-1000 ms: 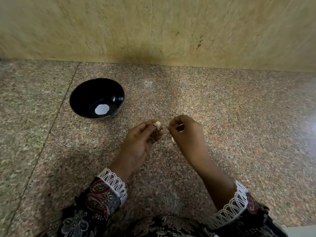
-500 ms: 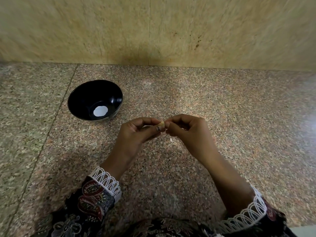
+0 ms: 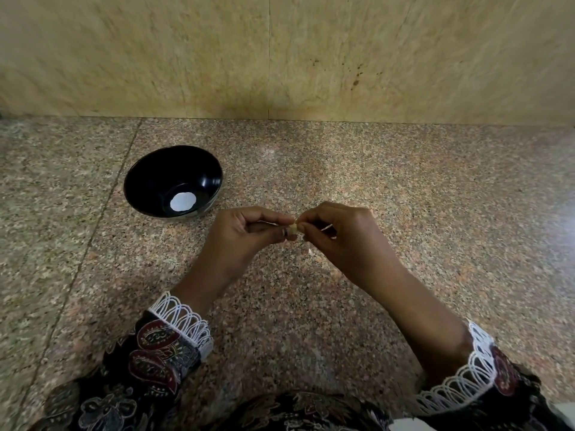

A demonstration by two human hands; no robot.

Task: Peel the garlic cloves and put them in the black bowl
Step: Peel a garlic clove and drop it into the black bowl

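Bowl first: your black bowl (image 3: 173,181) sits toward the far left of the granite counter (image 3: 404,188), a seam in the stone running past its left side, with only a white round spot showing at the bottom, no cloves that I can see. Next over, your left hand (image 3: 239,241) pinches one end of the garlic clove (image 3: 292,229), fingers curled tight round it. Your right hand (image 3: 345,241) pinches the other end, fingertips nearly touching the left ones, so both grips are narrow. A pale flake of skin (image 3: 326,227) pokes out by your right fingers, and another bit (image 3: 311,251) lies on the counter just below. For the peeling I'd say hold steady with the left and pull the skin away with the right nails, lengthwise. The clove's small and could easily slip.
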